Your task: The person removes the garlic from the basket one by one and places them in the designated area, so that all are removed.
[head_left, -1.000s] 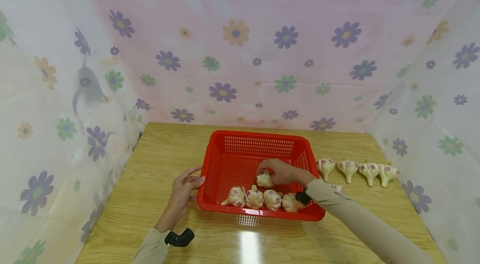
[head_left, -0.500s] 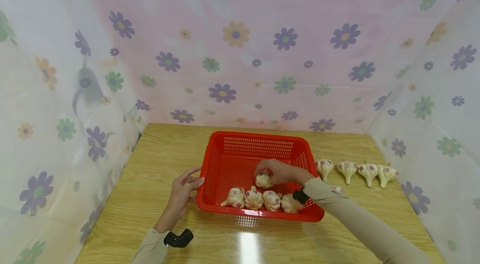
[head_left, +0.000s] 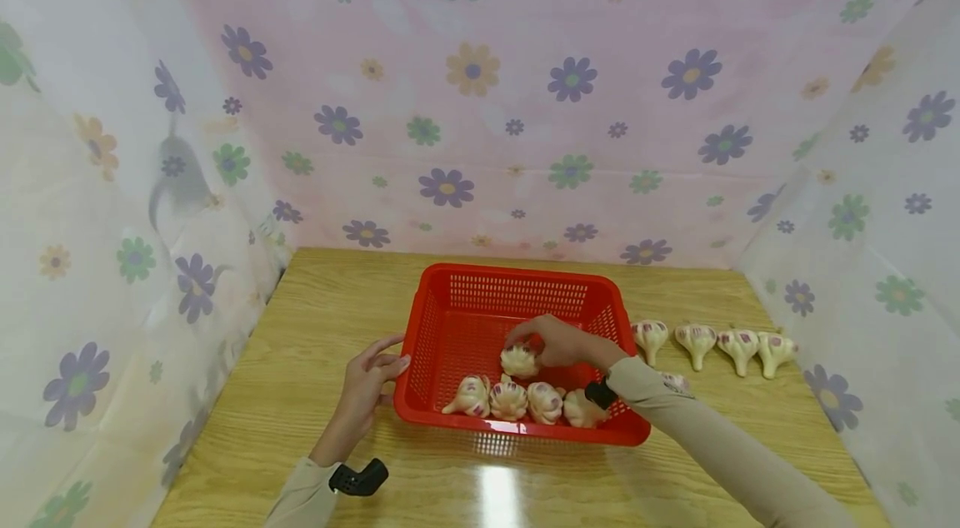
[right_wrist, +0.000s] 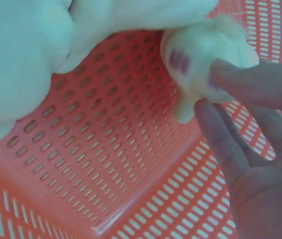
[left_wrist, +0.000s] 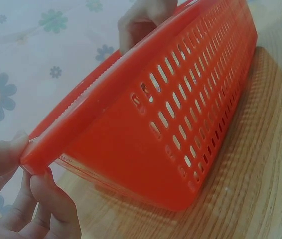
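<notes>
Garlic bulb (right_wrist: 198,52) between the right fingers (right_wrist: 220,135)

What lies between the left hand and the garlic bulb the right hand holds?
In the head view, from left hand to held bulb: the side wall of the red basket, then its bare floor; no other bulb lies between.

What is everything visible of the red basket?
The red basket looks plastic: rectangular, open-topped, with a smooth rim, slotted walls and floor. It sits upright on the wooden table. The left hand pinches its left end's rim. Four garlic bulbs lie along its near side; the right hand holds a fifth bulb inside.
</notes>
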`<state>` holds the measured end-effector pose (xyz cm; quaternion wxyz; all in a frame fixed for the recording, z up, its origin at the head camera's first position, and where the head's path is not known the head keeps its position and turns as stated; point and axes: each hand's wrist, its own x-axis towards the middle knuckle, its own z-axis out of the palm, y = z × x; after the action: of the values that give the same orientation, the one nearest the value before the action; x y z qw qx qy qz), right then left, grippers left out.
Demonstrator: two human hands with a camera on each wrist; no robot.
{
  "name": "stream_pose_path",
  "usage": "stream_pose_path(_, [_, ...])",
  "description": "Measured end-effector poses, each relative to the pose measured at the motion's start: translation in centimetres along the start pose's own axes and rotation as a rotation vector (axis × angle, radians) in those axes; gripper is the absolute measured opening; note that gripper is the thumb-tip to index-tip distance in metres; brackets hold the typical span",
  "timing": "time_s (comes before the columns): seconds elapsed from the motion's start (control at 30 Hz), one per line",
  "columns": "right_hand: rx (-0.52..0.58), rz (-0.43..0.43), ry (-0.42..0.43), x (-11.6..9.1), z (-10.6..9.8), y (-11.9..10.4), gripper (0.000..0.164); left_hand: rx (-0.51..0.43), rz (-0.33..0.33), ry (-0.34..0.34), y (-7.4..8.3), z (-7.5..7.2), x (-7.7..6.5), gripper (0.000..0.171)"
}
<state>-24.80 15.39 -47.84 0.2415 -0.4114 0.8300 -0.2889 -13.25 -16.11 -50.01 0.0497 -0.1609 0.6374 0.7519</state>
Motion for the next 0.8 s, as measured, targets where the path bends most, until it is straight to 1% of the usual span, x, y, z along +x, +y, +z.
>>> stream_pose_path(0.13, [0.05, -0.036, -0.011, 0.3, 0.3, -0.5, 0.054, 0.003, 0.01, 0.006, 0.1, 0.0, -0.1, 0.041])
stream_pose_path(0.27, [0.043, -0.049, -0.038, 0.6, 0.8, -0.8, 0.057, -0.005, 0.014, -0.001, 0.1, 0.1, -0.2, 0.043])
stream_pose_path(0.53, [-0.022, 0.029, -0.075, 1.1, 1.1, -1.3, 0.047, -0.021, -0.008, -0.004, 0.0, 0.1, 0.0, 0.044])
stream_pose_path(0.7, [-0.041, 0.028, -0.071, 1.5, 1.2, -1.2, 0.045, -0.014, -0.008, -0.001, 0.0, 0.1, 0.1, 0.044])
stream_pose_path(0.8, [-0.041, 0.021, -0.05, 1.7, 1.3, -1.0, 0.043, -0.014, -0.007, -0.001, 0.0, 0.1, 0.0, 0.044])
